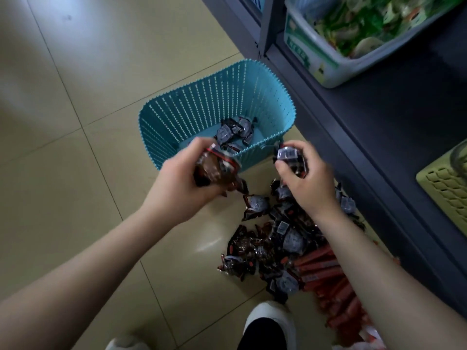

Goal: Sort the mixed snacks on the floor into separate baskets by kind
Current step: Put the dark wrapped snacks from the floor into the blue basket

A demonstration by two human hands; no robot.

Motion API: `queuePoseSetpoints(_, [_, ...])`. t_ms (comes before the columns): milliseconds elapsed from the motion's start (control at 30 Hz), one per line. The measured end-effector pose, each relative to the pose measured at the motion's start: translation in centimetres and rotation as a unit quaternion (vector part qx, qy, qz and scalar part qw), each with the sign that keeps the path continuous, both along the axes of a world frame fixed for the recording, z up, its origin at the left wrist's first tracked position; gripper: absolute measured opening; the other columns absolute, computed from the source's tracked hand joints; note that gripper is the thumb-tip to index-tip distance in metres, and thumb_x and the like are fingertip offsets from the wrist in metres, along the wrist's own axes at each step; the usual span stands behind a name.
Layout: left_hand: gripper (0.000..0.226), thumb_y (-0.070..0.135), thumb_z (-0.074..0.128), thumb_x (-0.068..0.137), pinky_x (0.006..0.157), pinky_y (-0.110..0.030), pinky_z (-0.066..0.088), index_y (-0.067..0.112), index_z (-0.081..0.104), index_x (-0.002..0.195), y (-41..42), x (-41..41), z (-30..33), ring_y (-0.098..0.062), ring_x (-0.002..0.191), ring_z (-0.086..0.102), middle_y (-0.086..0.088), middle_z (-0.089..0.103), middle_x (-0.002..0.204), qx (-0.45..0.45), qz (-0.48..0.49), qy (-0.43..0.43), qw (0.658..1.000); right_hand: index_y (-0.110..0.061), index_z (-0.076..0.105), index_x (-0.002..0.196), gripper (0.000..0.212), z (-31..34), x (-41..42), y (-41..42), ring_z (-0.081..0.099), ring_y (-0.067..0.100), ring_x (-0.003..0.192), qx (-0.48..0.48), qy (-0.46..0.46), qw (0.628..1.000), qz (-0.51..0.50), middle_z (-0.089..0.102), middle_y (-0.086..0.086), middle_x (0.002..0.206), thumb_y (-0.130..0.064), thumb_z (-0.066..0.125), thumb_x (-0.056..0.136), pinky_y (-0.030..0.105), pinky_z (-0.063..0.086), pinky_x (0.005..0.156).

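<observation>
I see the mixed snacks point(285, 248) heaped on the tiled floor point(75, 147) just in front of the blue basket point(192, 109), which already has a few dark packets point(235, 130) in its bottom. My left hand point(182, 188) curls its fingers round a brown packet point(214, 168) at the basket's near rim, while my right hand point(308, 178) pinches a dark wrapped packet point(290, 157) above the pile. To the right stands a dark shelf point(379, 122) with a white bin point(316, 56).

Print on dark packets in blue basket point(177, 117) too small to read. Left hand point(182, 183) covers most of its brown packet point(214, 170); right hand point(308, 183) hides lower half of its dark packet point(290, 157). Right forearm covers part of floor pile point(265, 251); red sticks point(328, 281) blurred. White bin point(316, 59), green basket point(444, 188), shoe point(270, 324) cut by frame edges.
</observation>
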State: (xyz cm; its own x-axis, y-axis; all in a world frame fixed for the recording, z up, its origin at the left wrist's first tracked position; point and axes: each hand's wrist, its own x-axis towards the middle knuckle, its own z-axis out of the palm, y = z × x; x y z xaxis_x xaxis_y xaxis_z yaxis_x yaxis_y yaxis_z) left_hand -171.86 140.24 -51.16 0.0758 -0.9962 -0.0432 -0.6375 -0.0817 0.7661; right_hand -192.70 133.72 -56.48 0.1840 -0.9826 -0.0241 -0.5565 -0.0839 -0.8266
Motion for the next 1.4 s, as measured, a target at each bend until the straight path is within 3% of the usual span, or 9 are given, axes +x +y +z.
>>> queuePoseSetpoints(133, [0.052, 0.022, 0.08, 0.067, 0.069, -0.01, 0.046, 0.023, 0.048, 0.109, -3.5, 1.5, 0.5, 0.0, 0.079, 0.059, 0.016, 0.059, 0.089, 0.021, 0.144, 0.055, 0.988, -0.019, 0.055, 0.121, 0.036, 3.6, 4.0, -2.9, 0.059, 0.002, 0.086, -0.061, -0.015, 0.998, 0.029, 0.062, -0.011, 0.101, -0.019, 0.063, 0.086, 0.01, 0.045, 0.07])
queuePoseSetpoints(267, [0.053, 0.023, 0.082, 0.065, 0.078, -0.032, 0.054, 0.022, 0.049, 0.106, -5.9, 2.6, -2.6, -0.016, 0.091, 0.063, 0.002, 0.063, 0.101, 0.112, 0.19, 0.147, 0.964, -0.016, 0.05, 0.131, 0.046, 1.5, 6.7, -4.6, 0.049, 0.025, 0.115, -0.064, 0.205, 0.963, 0.166, 0.052, 0.006, 0.131, -0.027, 0.06, 0.087, 0.037, 0.042, 0.097])
queuePoseSetpoints(433, [0.065, 0.03, 0.075, 0.075, 0.079, -0.033, 0.052, 0.018, 0.037, 0.127, -5.9, 2.4, -5.3, -0.023, 0.096, 0.059, -0.008, 0.057, 0.12, 0.238, 0.122, 0.013, 0.964, -0.009, 0.064, 0.091, 0.013, -2.3, 3.9, -0.9, 0.056, 0.025, 0.085, -0.256, 0.206, 0.939, 0.096, 0.061, 0.008, 0.092, -0.008, 0.062, 0.077, 0.031, 0.047, 0.072])
queuePoseSetpoints(567, [0.057, 0.024, 0.051, 0.091, 0.1, -0.039, 0.038, 0.012, 0.029, 0.142, -5.0, 1.0, -5.1, -0.03, 0.121, 0.045, -0.012, 0.048, 0.135, 0.18, 0.08, -0.14, 0.97, -0.01, 0.06, 0.108, 0.021, -6.0, 1.1, 1.3, 0.057, 0.03, 0.099, -0.04, 0.27, 0.943, 0.19, 0.058, 0.01, 0.109, -0.012, 0.058, 0.087, 0.039, 0.052, 0.077])
queuePoseSetpoints(733, [0.032, 0.012, 0.046, 0.083, 0.105, -0.042, 0.031, 0.009, 0.057, 0.113, 1.0, -1.8, -7.1, -0.031, 0.122, 0.044, -0.011, 0.059, 0.12, -0.197, -0.099, -0.186, 0.958, -0.033, 0.007, 0.149, 0.064, -9.5, 0.9, 3.0, 0.012, 0.03, 0.142, 0.181, 0.428, 0.806, 0.368, -0.005, 0.002, 0.158, -0.031, 0.044, 0.097, 0.044, 0.018, 0.112])
queuePoseSetpoints(900, [0.037, 0.02, 0.046, 0.082, 0.084, -0.041, 0.052, 0.017, 0.046, 0.119, 5.2, -3.9, -13.3, -0.032, 0.106, 0.058, -0.01, 0.059, 0.118, 0.006, -0.244, -0.145, 0.959, -0.025, 0.033, 0.132, 0.043, -11.1, 2.1, 4.0, 0.04, 0.031, 0.125, 0.082, 0.464, 0.831, 0.295, 0.033, 0.012, 0.142, -0.015, 0.046, 0.092, 0.044, 0.022, 0.106])
queuePoseSetpoints(1033, [0.071, 0.027, 0.061, 0.081, 0.103, -0.042, 0.038, 0.017, 0.029, 0.143, 5.6, -4.4, -16.0, -0.031, 0.131, 0.034, -0.011, 0.031, 0.146, 0.214, -0.261, -0.184, 0.923, -0.019, 0.047, 0.108, 0.016, -10.4, 1.3, 3.1, 0.054, 0.027, 0.107, 0.08, 0.373, 0.887, 0.26, 0.052, 0.006, 0.117, -0.023, 0.049, 0.093, 0.036, 0.033, 0.091])
queuePoseSetpoints(1167, [0.075, 0.022, 0.056, 0.085, 0.109, -0.037, 0.027, 0.03, 0.014, 0.147, 4.7, -5.4, -16.6, -0.026, 0.14, 0.016, -0.009, 0.01, 0.154, 0.231, -0.328, -0.275, 0.874, -0.018, 0.044, 0.1, 0.022, -7.7, -0.3, 2.2, 0.051, 0.015, 0.08, 0.163, 0.148, 0.969, 0.108, 0.048, -0.003, 0.094, -0.023, 0.061, 0.087, 0.026, 0.034, 0.063])
queuePoseSetpoints(1400, [0.069, 0.028, 0.057, 0.084, 0.09, -0.037, 0.046, 0.033, 0.022, 0.143, 3.5, -6.3, -16.7, -0.03, 0.12, 0.047, -0.005, 0.036, 0.141, 0.278, -0.311, -0.277, 0.866, -0.028, 0.05, 0.098, 0.029, -1.1, 1.0, 0.6, 0.056, 0.001, 0.08, 0.113, -0.162, 0.98, -0.001, 0.054, -0.015, 0.094, -0.027, 0.066, 0.074, 0.014, 0.047, 0.068])
